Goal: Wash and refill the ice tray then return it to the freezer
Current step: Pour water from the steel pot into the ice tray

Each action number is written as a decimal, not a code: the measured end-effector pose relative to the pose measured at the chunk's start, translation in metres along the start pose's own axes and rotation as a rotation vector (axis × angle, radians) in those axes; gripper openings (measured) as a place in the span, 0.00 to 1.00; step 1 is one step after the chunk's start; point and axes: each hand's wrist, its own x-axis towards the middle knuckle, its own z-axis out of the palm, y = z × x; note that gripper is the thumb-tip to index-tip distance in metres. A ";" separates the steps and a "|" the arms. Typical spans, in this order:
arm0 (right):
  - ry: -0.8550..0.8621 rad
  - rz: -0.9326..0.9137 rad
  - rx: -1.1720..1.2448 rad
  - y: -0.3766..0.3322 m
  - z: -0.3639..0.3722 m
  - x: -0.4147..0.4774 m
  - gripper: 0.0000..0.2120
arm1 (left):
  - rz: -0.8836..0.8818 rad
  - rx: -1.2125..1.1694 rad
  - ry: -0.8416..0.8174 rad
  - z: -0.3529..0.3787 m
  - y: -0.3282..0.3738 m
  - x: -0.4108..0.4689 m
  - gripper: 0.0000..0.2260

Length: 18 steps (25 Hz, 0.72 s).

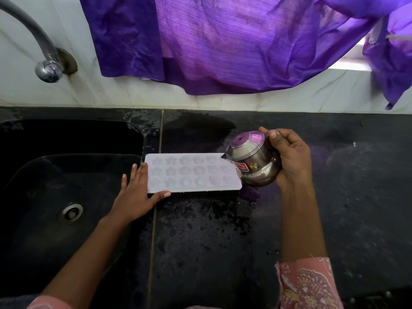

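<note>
A white ice tray (191, 172) with star, round and heart shaped cells lies flat on the wet black counter (211, 230), just right of the sink. My left hand (137, 192) rests against the tray's left end, fingers spread, thumb along its front edge. My right hand (289, 157) grips a small steel jug (252, 162) with a lid, tilted so its spout hangs over the tray's right end. A thin stream of water seems to run from the spout onto the tray's right edge.
A black sink (55, 197) with a metal drain (71, 211) lies at the left, under a curved grey tap (42, 52) on the white wall. A purple cloth (223, 41) hangs above the counter. Water drops cover the counter.
</note>
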 end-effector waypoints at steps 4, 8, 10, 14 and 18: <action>-0.013 0.007 0.007 0.001 0.006 0.000 0.25 | -0.007 0.001 0.002 -0.001 0.002 0.000 0.49; -0.037 0.012 0.015 0.003 0.012 0.000 0.22 | -0.014 0.012 -0.001 0.000 0.001 0.001 0.49; -0.046 0.018 -0.005 0.004 0.014 0.000 0.20 | -0.015 0.017 -0.005 0.000 0.000 0.001 0.51; -0.032 0.033 -0.064 0.002 0.020 -0.002 0.13 | -0.016 0.014 -0.007 0.000 0.001 0.000 0.50; -0.042 0.029 -0.088 0.001 0.024 -0.004 0.17 | -0.013 0.008 0.003 0.000 0.002 0.000 0.49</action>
